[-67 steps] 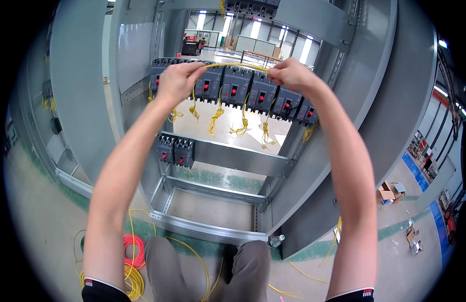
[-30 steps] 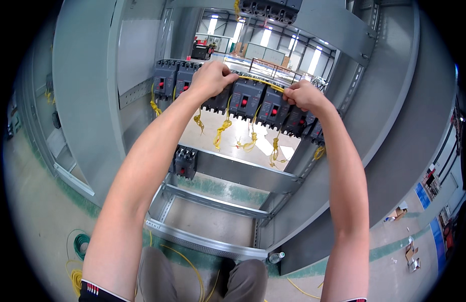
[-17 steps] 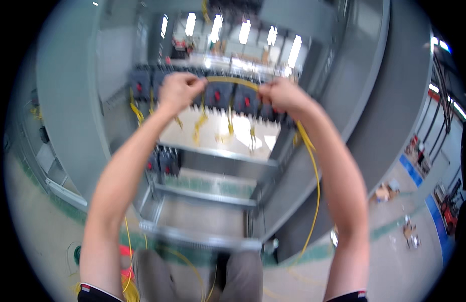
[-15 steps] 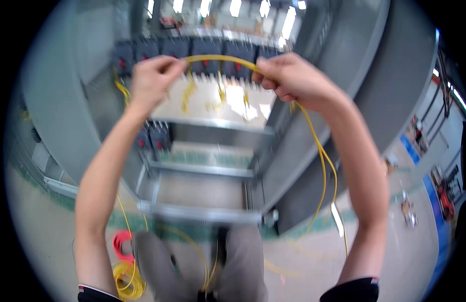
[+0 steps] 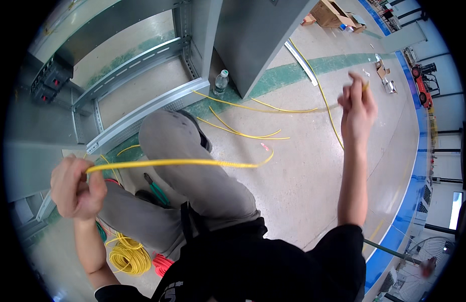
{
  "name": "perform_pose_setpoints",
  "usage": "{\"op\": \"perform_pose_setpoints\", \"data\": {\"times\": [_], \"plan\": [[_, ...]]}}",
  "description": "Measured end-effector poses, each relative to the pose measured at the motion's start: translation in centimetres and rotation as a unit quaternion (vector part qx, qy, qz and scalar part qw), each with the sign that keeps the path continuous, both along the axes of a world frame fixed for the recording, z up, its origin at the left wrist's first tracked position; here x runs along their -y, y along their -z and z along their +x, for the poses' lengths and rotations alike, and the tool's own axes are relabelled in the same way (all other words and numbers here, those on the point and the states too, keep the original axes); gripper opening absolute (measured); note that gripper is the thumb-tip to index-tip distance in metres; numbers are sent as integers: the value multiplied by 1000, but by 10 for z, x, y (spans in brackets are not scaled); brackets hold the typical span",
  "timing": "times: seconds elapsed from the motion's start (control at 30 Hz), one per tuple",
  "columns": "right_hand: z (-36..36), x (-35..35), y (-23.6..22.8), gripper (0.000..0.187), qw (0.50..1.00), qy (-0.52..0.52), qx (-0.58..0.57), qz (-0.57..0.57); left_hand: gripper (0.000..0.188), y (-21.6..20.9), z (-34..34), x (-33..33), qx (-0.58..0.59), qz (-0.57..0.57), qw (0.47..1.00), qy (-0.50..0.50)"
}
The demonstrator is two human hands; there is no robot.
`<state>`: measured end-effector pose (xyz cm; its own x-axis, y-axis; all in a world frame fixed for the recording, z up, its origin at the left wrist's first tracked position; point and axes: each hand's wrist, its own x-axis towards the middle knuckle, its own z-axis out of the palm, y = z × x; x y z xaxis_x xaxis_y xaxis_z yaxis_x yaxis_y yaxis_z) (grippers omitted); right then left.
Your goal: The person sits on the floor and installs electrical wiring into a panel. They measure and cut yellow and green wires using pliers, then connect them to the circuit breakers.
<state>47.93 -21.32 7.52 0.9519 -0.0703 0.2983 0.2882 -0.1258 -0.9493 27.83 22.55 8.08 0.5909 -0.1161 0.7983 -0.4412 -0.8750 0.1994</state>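
My left hand (image 5: 78,187) is closed round a yellow wire (image 5: 182,162), whose length reaches right across my knees and curls up at its free end. Far to the right, my raised right hand (image 5: 358,113) is closed, with a short bit of yellow wire (image 5: 365,87) showing at its fingers. A faint, blurred yellow strand runs leftward from near that hand toward the cabinet. Several cut yellow wires (image 5: 238,132) lie on the floor between my hands. Below my left hand rests a coil of yellow wire (image 5: 128,255), beside a red coil (image 5: 162,263).
A grey metal cabinet frame (image 5: 147,113) stands at the left, with black breakers (image 5: 53,79) inside. Near its panel is a plastic bottle (image 5: 221,82). Green-handled pliers (image 5: 156,190) lie by my legs. A metal strip (image 5: 301,63) and cardboard boxes (image 5: 333,14) are farther off.
My hands have moved from holding a wire between them before the breakers to wide apart. My view has turned right and downward. The left hand's wire now ends loose above my knees.
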Motion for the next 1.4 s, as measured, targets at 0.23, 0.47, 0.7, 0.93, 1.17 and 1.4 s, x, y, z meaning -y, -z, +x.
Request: {"op": "perform_pose_setpoints", "data": {"times": [0.23,0.47,0.7,0.93,1.17,1.4], "plan": [[-77,22,200,21,930,-12,-31,-366,10,3,-13,9,-44,38,998,-31],[-68,-12,426,20,903,-78,-168,-389,8,1,-71,-11,-50,9,989,-137],[-45,-154,465,28,923,-138,-164,-320,28,-2,-87,12,-54,26,990,-131],[-47,-184,365,25,953,-210,-66,-209,38,10,-69,41,-21,47,982,-181],[-120,-128,65,17,874,-375,309,25,19,26,0,60,-30,3,998,-62],[-72,-221,5,16,813,-500,227,-194,21,22,-6,50,5,-4,993,-121]]}}
